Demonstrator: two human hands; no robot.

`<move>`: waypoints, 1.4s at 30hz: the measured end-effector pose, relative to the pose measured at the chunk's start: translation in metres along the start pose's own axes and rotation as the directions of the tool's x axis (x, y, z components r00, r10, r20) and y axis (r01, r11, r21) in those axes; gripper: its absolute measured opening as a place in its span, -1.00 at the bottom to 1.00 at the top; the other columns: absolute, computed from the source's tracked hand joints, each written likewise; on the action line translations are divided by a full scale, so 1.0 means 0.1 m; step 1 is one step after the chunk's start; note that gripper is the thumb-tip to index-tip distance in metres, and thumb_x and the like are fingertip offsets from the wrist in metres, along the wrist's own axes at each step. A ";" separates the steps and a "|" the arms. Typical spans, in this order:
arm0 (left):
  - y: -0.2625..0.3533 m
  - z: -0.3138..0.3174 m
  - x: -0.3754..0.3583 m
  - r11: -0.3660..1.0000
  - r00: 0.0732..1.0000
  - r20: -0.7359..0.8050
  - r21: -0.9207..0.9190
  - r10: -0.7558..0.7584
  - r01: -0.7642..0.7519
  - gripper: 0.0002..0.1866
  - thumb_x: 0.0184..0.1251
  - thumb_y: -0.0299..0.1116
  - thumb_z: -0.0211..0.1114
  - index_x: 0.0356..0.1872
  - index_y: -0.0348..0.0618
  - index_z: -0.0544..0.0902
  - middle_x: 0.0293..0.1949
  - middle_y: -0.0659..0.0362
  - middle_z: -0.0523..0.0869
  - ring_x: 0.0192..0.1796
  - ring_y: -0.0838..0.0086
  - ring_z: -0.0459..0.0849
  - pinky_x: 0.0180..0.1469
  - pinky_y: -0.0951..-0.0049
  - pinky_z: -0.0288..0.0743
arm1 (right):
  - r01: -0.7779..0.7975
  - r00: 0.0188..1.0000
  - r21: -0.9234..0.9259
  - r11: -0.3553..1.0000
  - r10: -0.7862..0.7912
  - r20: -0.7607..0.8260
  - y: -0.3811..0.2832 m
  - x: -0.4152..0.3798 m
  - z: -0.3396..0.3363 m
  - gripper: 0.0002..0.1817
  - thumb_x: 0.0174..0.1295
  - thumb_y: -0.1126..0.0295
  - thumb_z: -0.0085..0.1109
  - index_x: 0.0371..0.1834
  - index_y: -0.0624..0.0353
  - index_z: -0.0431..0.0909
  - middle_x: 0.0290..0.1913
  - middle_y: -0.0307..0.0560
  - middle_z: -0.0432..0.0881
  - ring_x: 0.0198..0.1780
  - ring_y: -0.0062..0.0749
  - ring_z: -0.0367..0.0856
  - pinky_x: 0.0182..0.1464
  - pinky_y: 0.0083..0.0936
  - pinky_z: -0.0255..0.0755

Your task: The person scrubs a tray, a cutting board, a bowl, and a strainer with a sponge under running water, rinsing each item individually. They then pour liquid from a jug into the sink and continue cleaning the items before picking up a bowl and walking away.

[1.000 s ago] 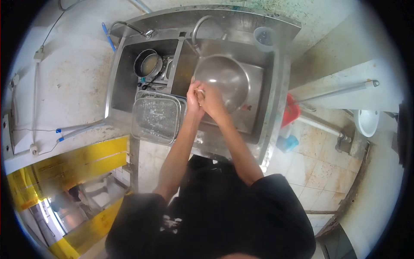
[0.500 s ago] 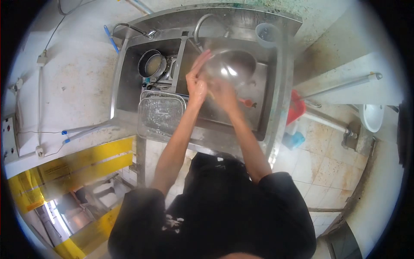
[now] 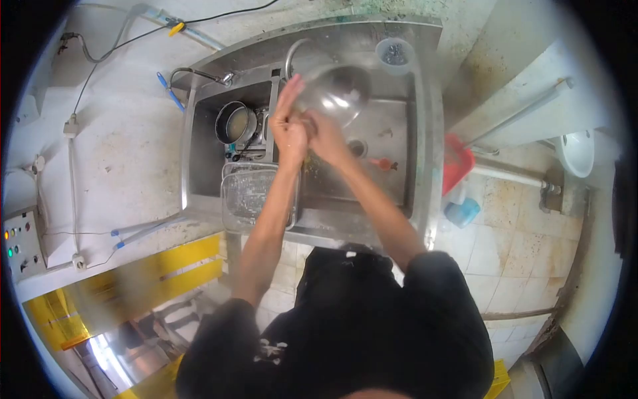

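Note:
Over the right basin of the steel sink [image 3: 392, 123], a shiny metal bowl [image 3: 342, 90] is held tilted and is blurred. My left hand [image 3: 290, 130] grips its left side, fingers stretched upward along the edge. Close beside it, my right hand [image 3: 324, 138] is closed at the bowl's lower edge; what its fingers hold is hidden. Yellowish bits lie in the basin below the hands. A red-orange object [image 3: 383, 163] rests on the basin floor near the drain [image 3: 357, 148].
In the left basin stands a round pot [image 3: 236, 124]. Wire mesh baskets [image 3: 249, 195] lie across the sink's front left. A clear tub [image 3: 394, 54] sits at the back right. Faucets [image 3: 290, 61] rise behind. Right of the sink are a red container [image 3: 457, 163] and a blue item [image 3: 463, 213].
The view has shifted. The bowl has moved left and tilted, uncovering the drain. Both hands stay close together at its lower left, with the right hand now less blurred.

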State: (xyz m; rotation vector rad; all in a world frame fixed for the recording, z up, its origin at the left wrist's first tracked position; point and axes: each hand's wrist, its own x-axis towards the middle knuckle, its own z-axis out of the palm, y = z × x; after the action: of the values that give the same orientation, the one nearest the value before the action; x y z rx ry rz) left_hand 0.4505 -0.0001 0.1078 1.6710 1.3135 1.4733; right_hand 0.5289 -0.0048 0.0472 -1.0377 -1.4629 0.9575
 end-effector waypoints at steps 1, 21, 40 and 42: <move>0.00 -0.07 0.02 0.997 0.999 -0.022 -0.076 -0.034 0.033 -0.31 -0.19 -0.82 -0.21 0.02 -0.25 0.65 0.21 0.09 0.55 0.37 0.24 0.34 0.43 0.30 0.05 | 0.004 0.995 0.045 0.999 -0.008 0.103 0.07 0.05 -0.06 -0.77 0.10 0.40 0.18 -0.19 0.25 0.54 -0.25 0.18 0.63 -0.15 0.08 0.59 -0.12 -0.19 0.42; -0.16 0.26 -0.17 0.823 0.853 -0.100 -0.342 -0.512 0.454 -0.30 0.03 -0.85 -0.17 0.31 -0.28 0.34 0.15 -0.02 0.51 0.17 0.33 0.52 0.19 0.41 0.41 | 0.079 0.988 -0.111 0.991 -0.063 0.144 0.14 0.28 -0.27 -0.82 0.17 0.41 0.06 -0.21 0.25 0.45 -0.20 0.11 0.51 -0.10 0.03 0.54 -0.13 -0.21 0.46; -0.40 -0.03 -0.46 0.718 0.840 0.081 -0.479 -0.537 0.505 -0.25 0.01 -0.75 -0.16 0.37 -0.13 0.26 0.24 0.02 0.40 0.29 0.28 0.39 0.27 0.40 0.30 | -0.190 0.644 -0.107 0.976 0.206 0.737 0.54 0.03 -0.49 -0.62 0.17 0.52 0.05 0.11 0.14 0.43 -0.05 0.12 0.57 -0.17 -0.08 0.62 -0.19 -0.26 0.48; -0.28 0.05 -0.49 0.815 0.893 -0.006 -0.412 -0.449 0.407 -0.26 0.02 -0.74 -0.16 0.37 -0.13 0.26 0.26 -0.01 0.38 0.30 0.25 0.38 0.30 0.34 0.28 | 0.175 0.831 -0.800 0.574 0.350 0.433 0.60 0.00 -0.56 -0.67 0.13 0.50 0.10 0.01 0.13 0.50 -0.07 0.14 0.59 -0.18 -0.08 0.65 -0.20 -0.23 0.50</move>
State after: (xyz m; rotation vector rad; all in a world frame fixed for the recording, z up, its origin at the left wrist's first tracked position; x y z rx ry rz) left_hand 0.4502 -0.0330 0.0616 0.9663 1.2329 1.4384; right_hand 0.5910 0.0156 -0.0028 -1.5953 -2.5182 0.6329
